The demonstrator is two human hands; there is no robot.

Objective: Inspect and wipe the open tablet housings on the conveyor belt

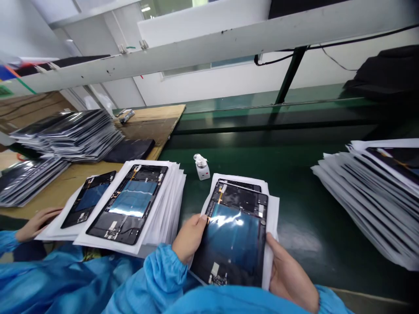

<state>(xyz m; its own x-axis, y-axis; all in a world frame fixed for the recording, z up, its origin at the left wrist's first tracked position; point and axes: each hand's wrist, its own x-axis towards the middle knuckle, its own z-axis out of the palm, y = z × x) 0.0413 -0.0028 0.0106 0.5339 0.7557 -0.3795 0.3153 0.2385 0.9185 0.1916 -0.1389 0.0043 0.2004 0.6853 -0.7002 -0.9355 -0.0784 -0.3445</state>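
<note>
I hold an opened tablet body (236, 235), dark with a glossy blue battery film, over a few white sheets (273, 209). My left hand (189, 237) grips its left edge, thumb on the frame near an orange tab. My right hand (288, 274) supports the lower right corner from beneath. Another tablet edge shows just behind the top of the one I hold.
A stack of white sheets with an opened tablet (131, 203) lies to the left, another tablet (88, 198) beside it, with another person's hand (36, 223) nearby. Piles of dark glossy panels (72, 135) sit on cardboard. A small white bottle (202, 168) stands on the green belt. Layered sheets with tablets (369, 192) lie at right.
</note>
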